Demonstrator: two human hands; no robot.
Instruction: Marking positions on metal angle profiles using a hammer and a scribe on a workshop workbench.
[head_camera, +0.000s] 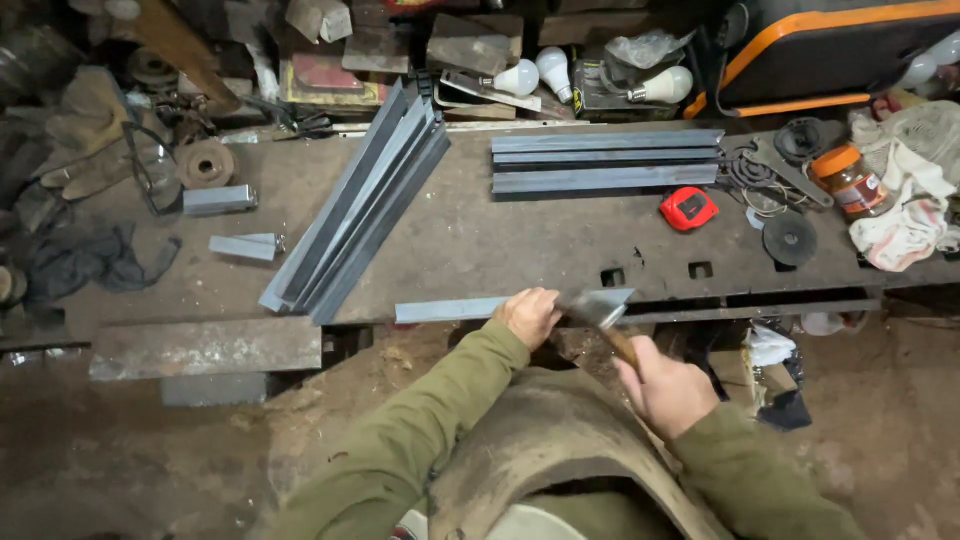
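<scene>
**Hammer and steel strip at the edge of the surface**

The left hand (530, 316) is pressed down on a flat steel strip (450, 310), fingers closed over its top. The strip lies along the near edge of the surface (520, 240), and its right end projects beyond the hand. The right hand (668, 388) is clamped on the wooden handle of a hammer (600, 312), whose metal head sits at the strip's right end, just beside the left hand; motion blur hides whether head and strip touch. The two hands are near each other but apart. Both sleeves are olive green.

Behind the hands, a bundle of long steel bars (360, 215) lies diagonally across the surface. A second, shorter stack of bars (605, 160) lies parallel to the far edge. Right of this stack are a red tape measure (688, 208), a dark disc (789, 240) and an orange-lidded jar (850, 182), with a white rag (905, 225) beside the jar. Three light bulbs (555, 72) rest among the clutter at the back. At the left lie two short steel offcuts (220, 200) and a round metal wheel (206, 163). A rusty plate (205, 347) sits below the surface's left end.
</scene>
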